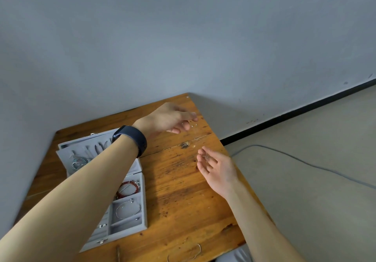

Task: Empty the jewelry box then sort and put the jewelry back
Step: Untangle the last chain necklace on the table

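Several tiny earrings (194, 124) lie by the counter's (179, 190) far right edge, under the left hand (168, 119); whether its fingers pinch one I cannot tell. The right hand (217, 170), fingers relaxed, cradles more, and a tilt could spill them floorward. The box (144, 200) sits left, part-full.

I see the brown plank table (183, 190) set into the wall corner. The grey felt-lined jewelry box (130, 228) sits open on its left half, with the lid tilted back toward the wall. Inside, the red bead bracelet (130, 188) lies nearest the hinge, and the thin silver chain bracelet (128, 209) is in the compartment in front of it. My left grip (173, 119) reaches across above the box to the far right corner, beside tiny clear studs (194, 124). My right grip (217, 168) is nearer me, by the right edge. A thin wire bangle (198, 250) lies at the near edge.
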Demonstrator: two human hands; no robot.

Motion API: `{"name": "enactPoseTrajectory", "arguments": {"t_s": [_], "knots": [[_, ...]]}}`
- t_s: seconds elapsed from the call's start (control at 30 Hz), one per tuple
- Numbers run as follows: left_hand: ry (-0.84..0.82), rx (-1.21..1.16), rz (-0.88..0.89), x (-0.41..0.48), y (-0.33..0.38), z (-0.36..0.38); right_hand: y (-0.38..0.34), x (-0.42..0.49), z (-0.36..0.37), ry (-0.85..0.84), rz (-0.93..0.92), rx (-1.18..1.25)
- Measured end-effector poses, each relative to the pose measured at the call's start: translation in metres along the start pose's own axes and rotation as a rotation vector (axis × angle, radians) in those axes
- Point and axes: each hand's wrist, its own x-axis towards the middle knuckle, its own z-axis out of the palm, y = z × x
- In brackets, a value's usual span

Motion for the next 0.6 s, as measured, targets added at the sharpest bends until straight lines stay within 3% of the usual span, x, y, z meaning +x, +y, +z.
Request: {"name": "enactPoseTrajectory", "arguments": {"t_s": [0.2, 0.47, 0.6], "knots": [[0.082, -0.256, -0.026, 0.004, -0.016, 0.007, -0.008, 0.002, -0.012, -0.02, -0.046, -0.068], [0.275, -0.557, -0.212, 0.024, -0.064, 0.018, -0.029, 0.004, -0.037, -0.014, -0.182, -0.432], [0.306, -0.675, -0.347, 0.033, -0.096, 0.033, -0.04, 0.018, -0.047, 0.081, -0.245, -0.695]]}}
